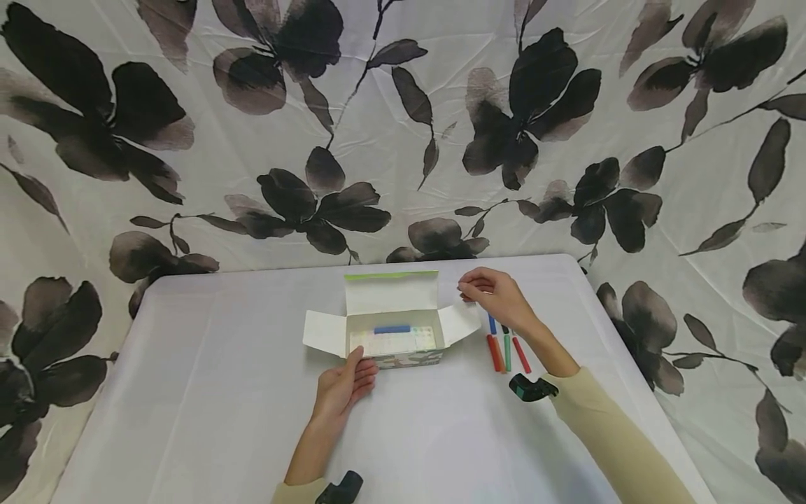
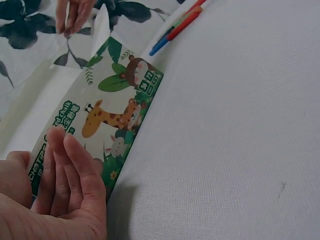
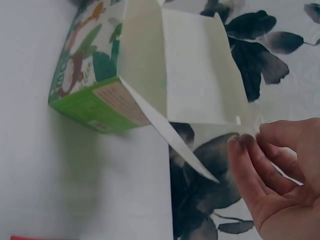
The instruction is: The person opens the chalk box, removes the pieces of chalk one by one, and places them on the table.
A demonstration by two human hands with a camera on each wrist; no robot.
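A chalk box [image 1: 412, 360] with printed animals stands with its lid and side flaps spread. Pale sticks [image 1: 412, 342] fill the inside, with a blue stick-like piece [image 1: 392, 329] lying across them. My left hand [image 1: 345, 385] is at the front left corner, thumb up at the edge. In the left wrist view its fingers [image 2: 75, 170] stand loosely extended before the printed front [image 2: 117, 107]. My right hand [image 1: 497, 294] hovers by the right flap [image 1: 458, 323], fingers loosely bent. In the right wrist view, its thumb and index tips are close together beside the lid [image 3: 200, 65], holding nothing visible.
Several pens lie right of the box under my right forearm, among them a red pen [image 1: 521, 355], a green pen [image 1: 507, 353] and a blue pen [image 1: 492, 323]. A white cloth covers the table [image 1: 220, 392]. Behind it hangs a floral curtain [image 1: 409, 133].
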